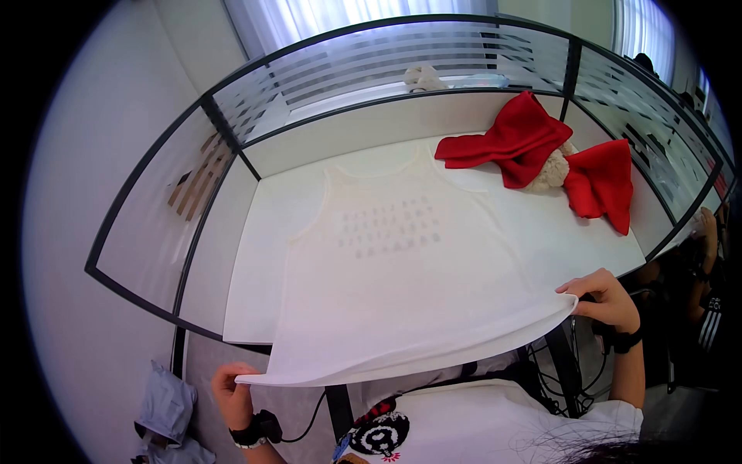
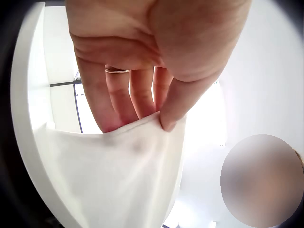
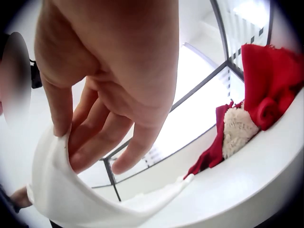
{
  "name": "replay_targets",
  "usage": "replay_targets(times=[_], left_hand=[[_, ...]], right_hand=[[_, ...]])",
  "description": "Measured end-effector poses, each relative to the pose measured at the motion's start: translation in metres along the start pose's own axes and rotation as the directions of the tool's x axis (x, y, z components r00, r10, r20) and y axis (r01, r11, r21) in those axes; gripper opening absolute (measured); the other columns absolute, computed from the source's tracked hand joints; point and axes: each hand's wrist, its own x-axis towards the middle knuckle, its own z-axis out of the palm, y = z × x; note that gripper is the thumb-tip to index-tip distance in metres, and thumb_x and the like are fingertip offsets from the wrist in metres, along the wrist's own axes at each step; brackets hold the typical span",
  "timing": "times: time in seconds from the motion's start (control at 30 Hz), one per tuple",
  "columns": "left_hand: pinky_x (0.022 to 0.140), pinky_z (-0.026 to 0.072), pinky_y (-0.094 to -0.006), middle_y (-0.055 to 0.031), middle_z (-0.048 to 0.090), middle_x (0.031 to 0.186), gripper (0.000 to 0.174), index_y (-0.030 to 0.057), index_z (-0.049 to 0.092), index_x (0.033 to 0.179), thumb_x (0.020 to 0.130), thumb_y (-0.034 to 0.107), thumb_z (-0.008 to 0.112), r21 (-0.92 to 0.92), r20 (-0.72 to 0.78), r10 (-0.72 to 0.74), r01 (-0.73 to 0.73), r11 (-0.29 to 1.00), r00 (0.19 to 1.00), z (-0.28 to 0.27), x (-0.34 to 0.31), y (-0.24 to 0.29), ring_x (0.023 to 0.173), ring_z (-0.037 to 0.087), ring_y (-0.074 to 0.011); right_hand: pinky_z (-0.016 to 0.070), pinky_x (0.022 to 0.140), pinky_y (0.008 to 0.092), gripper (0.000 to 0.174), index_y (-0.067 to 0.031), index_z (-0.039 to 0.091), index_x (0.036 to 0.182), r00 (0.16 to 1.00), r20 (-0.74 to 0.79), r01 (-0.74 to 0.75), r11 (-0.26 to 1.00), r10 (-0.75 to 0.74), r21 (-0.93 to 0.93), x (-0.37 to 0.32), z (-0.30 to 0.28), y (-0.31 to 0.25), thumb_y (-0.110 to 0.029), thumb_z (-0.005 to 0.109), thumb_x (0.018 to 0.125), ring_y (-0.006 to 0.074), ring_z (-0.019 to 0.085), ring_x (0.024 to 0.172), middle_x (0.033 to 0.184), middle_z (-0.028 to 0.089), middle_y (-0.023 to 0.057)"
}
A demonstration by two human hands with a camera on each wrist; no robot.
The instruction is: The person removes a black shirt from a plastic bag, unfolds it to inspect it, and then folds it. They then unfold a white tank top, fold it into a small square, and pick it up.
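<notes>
Left fingers (image 2: 92, 95) and right fingers (image 3: 102, 142) are each pinching the white tank top's (image 1: 417, 301) hem, but the print (image 1: 390, 224) beyond them's kinda too blurry to read.

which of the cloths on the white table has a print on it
The white sleeveless top, spread out in the middle, with rows of small grey marks; the bright red cloth, bunched toward the back right, shows none.
</notes>
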Motion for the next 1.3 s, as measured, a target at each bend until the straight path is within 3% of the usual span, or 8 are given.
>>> replay_targets(times=[0.17,0.27,0.47,0.53,0.67,1.03,1.13,1.3], left_hand=[[0.073,0.0469,-0.0278,-0.0063,0.064,0.088,0.026,0.0033,0.061,0.094,0.092,0.025,0.077,-0.006,0.094,0.030,-0.030,1.000,0.995,0.000,0.029,0.000,0.081,0.060,-0.0155],[0.073,0.0443,-0.0250,-0.0035,0.061,0.088,0.021,0.0048,0.058,0.097,0.096,0.021,0.072,-0.092,0.104,0.077,-0.067,0.994,0.992,0.005,0.074,-0.002,0.082,0.057,-0.0134],[0.082,0.0500,-0.0254,-0.0017,0.064,0.101,0.017,0.0057,0.060,0.110,0.100,0.019,0.061,-0.188,0.084,-0.192,0.205,0.961,0.978,0.060,0.204,-0.014,0.092,0.063,-0.0099],[0.084,0.0512,-0.0256,-0.0023,0.065,0.103,0.020,0.0057,0.060,0.109,0.098,0.022,0.064,-0.007,0.227,-0.321,0.331,0.944,0.919,0.071,0.241,-0.038,0.094,0.064,-0.0108],[0.080,0.0524,-0.0273,-0.0034,0.065,0.101,0.024,0.0048,0.062,0.110,0.096,0.023,0.068,0.318,0.195,-0.490,0.419,0.851,0.849,0.082,0.276,-0.112,0.090,0.065,-0.0138],[0.084,0.0576,-0.0324,-0.0183,0.062,0.115,0.054,-0.0028,0.044,0.138,0.100,0.031,0.063,0.266,0.143,-0.498,0.452,0.852,0.855,0.064,0.213,-0.078,0.093,0.066,-0.0225],[0.069,0.0502,-0.0268,-0.0067,0.067,0.091,0.040,-0.0023,0.059,0.123,0.100,0.030,0.063,0.417,0.223,-0.509,0.390,0.821,0.831,0.059,0.170,-0.057,0.077,0.063,-0.0132],[0.073,0.0467,-0.0252,-0.0024,0.068,0.085,0.029,-0.0047,0.068,0.108,0.100,0.023,0.062,0.377,0.204,-0.401,0.306,0.874,0.893,0.060,0.114,-0.034,0.078,0.058,-0.0097]], right_hand=[[0.0531,0.093,0.0327,0.015,0.0044,0.074,0.097,0.997,-0.082,0.001,0.997,0.005,0.073,0.011,-0.003,0.002,0.003,0.073,0.082,0.0214,0.072,0.093,0.096,0.076,0.0151],[0.0527,0.085,0.0284,0.012,0.0043,0.072,0.100,0.987,-0.161,0.006,0.997,0.007,0.077,0.033,-0.012,0.011,-0.001,0.070,0.090,0.0143,0.067,0.091,0.095,0.073,0.0080],[0.0503,0.087,0.0266,0.022,-0.0033,0.065,0.114,0.955,-0.279,-0.050,0.981,0.103,0.189,0.149,-0.032,0.029,-0.018,0.066,0.099,0.0083,0.064,0.093,0.102,0.070,0.0011],[0.0534,0.084,0.0257,0.019,-0.0039,0.065,0.112,0.970,-0.161,-0.132,0.951,0.181,0.279,0.187,-0.044,0.069,-0.018,0.066,0.099,0.0082,0.066,0.090,0.105,0.070,0.0019],[0.0575,0.071,0.0243,0.017,-0.0025,0.066,0.108,0.897,-0.156,-0.393,0.908,0.414,0.145,0.221,-0.042,0.120,-0.016,0.064,0.098,0.0122,0.071,0.078,0.094,0.073,0.0073],[0.0430,0.057,0.0244,0.034,0.0009,0.070,0.088,0.907,-0.197,-0.393,0.915,0.371,-0.087,0.170,-0.003,0.076,-0.033,0.068,0.094,0.0090,0.054,0.059,0.072,0.065,0.0031],[0.0433,0.056,0.0254,0.038,0.0004,0.071,0.083,0.847,-0.147,-0.526,0.845,0.510,-0.095,0.149,0.004,0.063,-0.036,0.067,0.094,0.0097,0.055,0.058,0.066,0.063,0.0018],[0.0404,0.051,0.0238,0.036,-0.0001,0.071,0.089,0.885,-0.103,-0.453,0.891,0.455,0.046,0.130,0.011,0.055,-0.036,0.068,0.094,0.0089,0.055,0.055,0.066,0.062,0.0010]])
